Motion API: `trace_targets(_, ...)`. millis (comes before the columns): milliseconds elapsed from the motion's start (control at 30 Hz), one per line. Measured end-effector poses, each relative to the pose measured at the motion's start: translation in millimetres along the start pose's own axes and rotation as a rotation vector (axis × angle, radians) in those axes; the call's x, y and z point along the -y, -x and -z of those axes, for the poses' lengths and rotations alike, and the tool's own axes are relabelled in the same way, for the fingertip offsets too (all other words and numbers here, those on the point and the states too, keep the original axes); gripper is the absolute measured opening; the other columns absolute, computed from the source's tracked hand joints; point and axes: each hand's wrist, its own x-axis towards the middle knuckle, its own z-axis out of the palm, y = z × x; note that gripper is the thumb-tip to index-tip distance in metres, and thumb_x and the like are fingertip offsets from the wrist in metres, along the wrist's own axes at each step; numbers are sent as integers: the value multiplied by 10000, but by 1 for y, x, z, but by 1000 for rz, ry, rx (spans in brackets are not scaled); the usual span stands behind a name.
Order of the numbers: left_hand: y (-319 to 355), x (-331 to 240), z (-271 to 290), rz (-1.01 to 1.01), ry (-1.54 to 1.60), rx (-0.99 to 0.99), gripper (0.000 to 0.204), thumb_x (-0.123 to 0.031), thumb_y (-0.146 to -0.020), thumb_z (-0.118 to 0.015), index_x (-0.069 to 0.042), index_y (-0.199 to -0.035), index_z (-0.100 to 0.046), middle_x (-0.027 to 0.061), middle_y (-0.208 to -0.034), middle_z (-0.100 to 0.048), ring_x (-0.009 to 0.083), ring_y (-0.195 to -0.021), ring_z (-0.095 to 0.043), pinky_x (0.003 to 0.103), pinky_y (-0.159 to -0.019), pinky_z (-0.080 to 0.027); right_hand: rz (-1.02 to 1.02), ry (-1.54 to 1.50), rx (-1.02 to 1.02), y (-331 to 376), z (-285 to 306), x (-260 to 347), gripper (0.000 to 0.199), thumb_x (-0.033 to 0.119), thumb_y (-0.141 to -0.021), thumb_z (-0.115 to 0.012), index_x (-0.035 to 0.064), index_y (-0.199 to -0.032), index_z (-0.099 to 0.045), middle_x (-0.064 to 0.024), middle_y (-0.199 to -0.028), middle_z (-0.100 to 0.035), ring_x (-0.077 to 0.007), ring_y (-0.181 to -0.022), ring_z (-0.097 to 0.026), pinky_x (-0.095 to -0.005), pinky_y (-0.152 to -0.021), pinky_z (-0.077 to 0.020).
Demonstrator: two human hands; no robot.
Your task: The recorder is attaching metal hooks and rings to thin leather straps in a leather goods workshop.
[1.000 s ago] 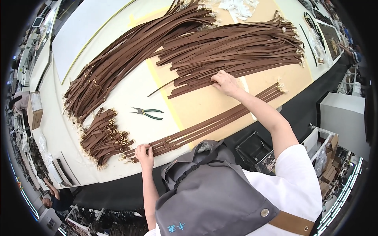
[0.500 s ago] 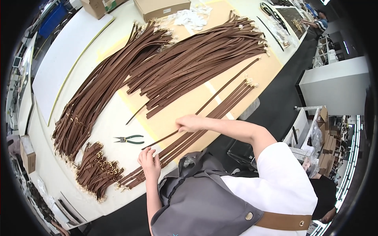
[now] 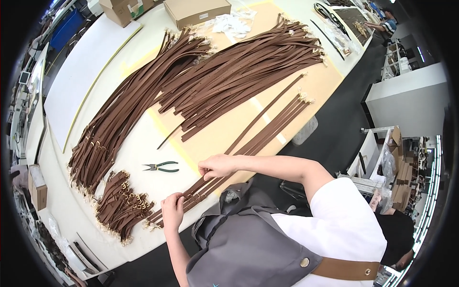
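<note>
Several long brown straps (image 3: pixel 267 134) with gold-coloured metal ends lie side by side along the near edge of the table. My right hand (image 3: pixel 217 166) is closed around a single brown strap (image 3: pixel 260 114), which trails off toward the upper right. My left hand (image 3: pixel 173 210) is over the lower left part of the row, its fingers curled in toward the thumb. What those fingers pinch is hidden. Left of it lies a bundle of short brown straps with gold buckles (image 3: pixel 123 203). Pliers with green handles (image 3: pixel 162 166) rest on the table left of my right hand.
Two big piles of brown straps, one on the left (image 3: pixel 119 103) and one at the centre (image 3: pixel 244 71), cover much of the table. Cardboard boxes (image 3: pixel 196 10) and crumpled white material (image 3: pixel 234 23) are at the back. Another person (image 3: pixel 385 25) sits at the far right.
My right hand has drawn the single strap down and leftward, closer to the row. My left hand has shifted down and left, and its fingers have curled in.
</note>
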Motion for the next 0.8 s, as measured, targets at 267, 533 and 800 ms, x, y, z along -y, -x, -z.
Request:
trace_targets(267,65,56,20,232,568,44,193,-88,-949,-705,-3,-1122,-718,81,-872,-727,134,-757,-656,298,-708,-541,-82,182,201,-14,-16,15,330,338,-985,-632,58,-1147,-696,-148,-1014,-749,-340,-995,-707,-441,-895,-538)
trace_targets(533,82,63,17,247,775,-19,189,-131,-983,-686,2,-1117,-679,29,-904,-708,117,-806,-648,291,-770,-529,3,187,119,-55,-115,97,297,329,-1039,-560,61,-1102,-671,-181,-968,-719,-392,-952,-686,-499,-841,-527)
trace_targets(800,93,229,41,153,-232,-585,267,-17,-775,-773,-85,-1011,-669,80,-1010,-618,305,-1010,-576,423,-888,-463,-86,165,108,-58,-126,116,284,315,-1026,-574,56,-1043,-688,-167,-988,-726,-377,-975,-688,-473,-852,-530)
